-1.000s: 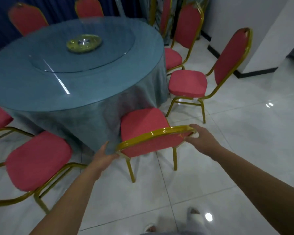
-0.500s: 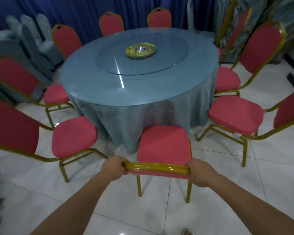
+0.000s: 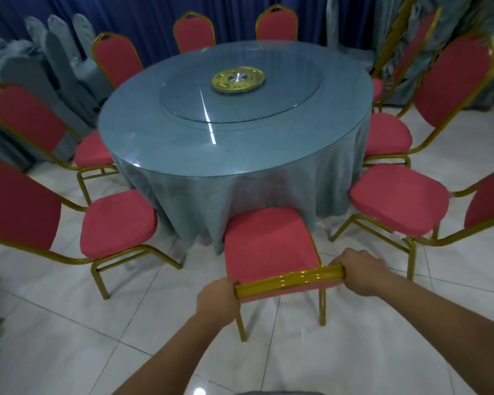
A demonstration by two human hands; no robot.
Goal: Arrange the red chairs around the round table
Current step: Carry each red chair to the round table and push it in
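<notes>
**Near-side chair, held at its back rail**

Head view (sole feed).

- Item: red chair (image 3: 268,246), facing the round table (image 3: 240,155). Its seat front is at the hanging tablecloth (image 3: 268,192); I cannot tell whether it touches the cloth or sits just under it. It stands in the gap between the left neighbour chair (image 3: 117,223) and the right neighbour chair (image 3: 397,201). More red chairs ring the far side.
- Risks, as I judge them: a push inward could drag the cloth and disturb the glass turntable (image 3: 240,109). A skewed push could knock a gold leg into either neighbour. The glossy tiled floor (image 3: 69,337) could let the legs skid.
- left hand (image 3: 217,297): fingers wrapped tight round the left end of the gold rail (image 3: 288,282).
- right hand (image 3: 360,276): fingers curled over the rail's right end, clenched on it.
</notes>
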